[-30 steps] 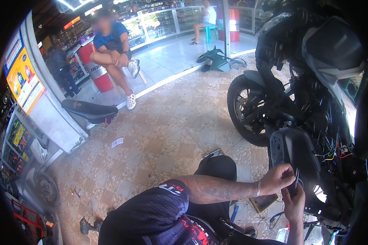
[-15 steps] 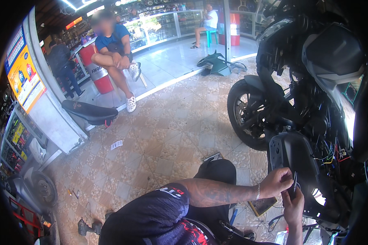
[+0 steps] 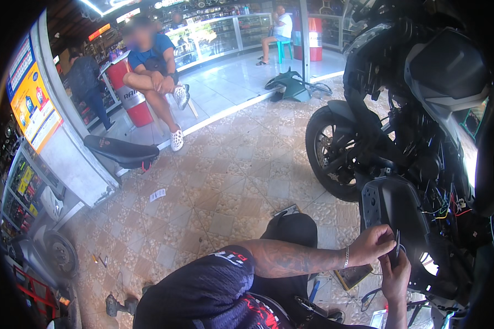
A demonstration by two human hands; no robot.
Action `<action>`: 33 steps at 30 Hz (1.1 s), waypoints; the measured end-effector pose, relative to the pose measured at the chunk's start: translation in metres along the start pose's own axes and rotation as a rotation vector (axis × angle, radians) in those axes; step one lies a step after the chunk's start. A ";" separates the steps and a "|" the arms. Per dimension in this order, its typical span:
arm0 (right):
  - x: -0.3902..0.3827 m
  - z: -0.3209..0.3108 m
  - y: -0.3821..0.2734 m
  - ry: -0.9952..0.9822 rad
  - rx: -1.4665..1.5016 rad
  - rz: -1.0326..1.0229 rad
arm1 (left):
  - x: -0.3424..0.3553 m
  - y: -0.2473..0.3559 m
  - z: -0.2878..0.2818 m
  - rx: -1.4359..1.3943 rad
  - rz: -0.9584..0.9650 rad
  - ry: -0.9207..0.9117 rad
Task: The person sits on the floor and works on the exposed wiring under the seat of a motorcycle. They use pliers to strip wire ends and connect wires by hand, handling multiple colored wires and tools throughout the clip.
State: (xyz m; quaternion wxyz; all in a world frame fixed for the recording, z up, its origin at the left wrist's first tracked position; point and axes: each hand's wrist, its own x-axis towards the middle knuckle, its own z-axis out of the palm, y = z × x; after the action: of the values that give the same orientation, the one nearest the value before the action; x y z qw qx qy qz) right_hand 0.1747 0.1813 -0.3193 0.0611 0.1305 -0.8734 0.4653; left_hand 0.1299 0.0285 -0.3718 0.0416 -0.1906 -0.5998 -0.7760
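Close together at the lower right, my two hands meet beside the black motorcycle (image 3: 368, 159). My left hand (image 3: 370, 245), with a bracelet at its wrist, has its thumb and fingertips pinched on a thin dark piece (image 3: 398, 241) with a shiny edge. Just below, my right hand (image 3: 396, 277) grips the same piece from underneath with thumb and fingers. What kind of piece it is cannot be made out. Beyond my hands are a black body panel (image 3: 398, 205) and loose coloured wires (image 3: 450, 211).
A cordless drill (image 3: 118, 305) lies at the lower left, a motorcycle seat (image 3: 121, 151) beside the pillar. A dark green fairing panel (image 3: 288, 86) rests near the shop step. One person (image 3: 151, 60) sits by a red and white drum (image 3: 134, 104); another (image 3: 282, 30) sits farther back.
My hands have shifted slightly to the right, and the thin piece shows a brighter edge. In the shop, the standing person at the left has moved a little.
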 end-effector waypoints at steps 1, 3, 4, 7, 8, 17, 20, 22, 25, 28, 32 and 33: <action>0.000 0.000 0.001 -0.004 0.001 -0.001 | 0.000 0.000 0.000 0.001 -0.015 0.000; -0.001 0.000 0.002 -0.015 -0.035 -0.036 | -0.001 0.000 0.000 -0.022 -0.013 -0.003; -0.001 0.000 0.003 -0.024 -0.051 -0.050 | -0.001 0.000 0.000 -0.027 -0.016 -0.005; -0.002 0.001 0.006 -0.005 -0.060 -0.078 | 0.000 -0.002 0.001 0.006 0.043 0.000; -0.001 0.001 0.006 -0.003 -0.058 -0.102 | 0.001 -0.003 0.001 0.011 0.047 0.000; 0.001 -0.004 0.006 -0.046 0.036 0.021 | 0.000 -0.001 0.001 -0.002 0.017 -0.015; 0.002 -0.005 0.007 -0.043 0.008 0.008 | 0.000 0.000 -0.001 0.017 -0.002 -0.031; 0.002 -0.005 0.008 -0.042 -0.015 0.016 | 0.000 -0.001 -0.003 0.042 -0.043 -0.064; 0.002 -0.005 0.010 -0.028 0.010 -0.003 | 0.000 -0.003 -0.003 0.046 -0.018 -0.063; 0.001 -0.004 0.008 -0.026 0.016 -0.015 | 0.000 -0.004 -0.003 0.068 -0.016 -0.056; 0.003 -0.004 0.003 -0.037 -0.045 -0.034 | 0.000 0.001 -0.007 0.049 -0.039 -0.070; 0.003 -0.003 0.002 -0.034 -0.040 -0.036 | 0.000 0.003 -0.006 0.006 -0.053 -0.070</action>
State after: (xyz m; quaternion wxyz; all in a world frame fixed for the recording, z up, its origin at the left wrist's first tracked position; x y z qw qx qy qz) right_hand 0.1712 0.1847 -0.3183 0.0573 0.1529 -0.8809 0.4442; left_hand 0.1293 0.0216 -0.3705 0.0005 -0.2017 -0.6080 -0.7679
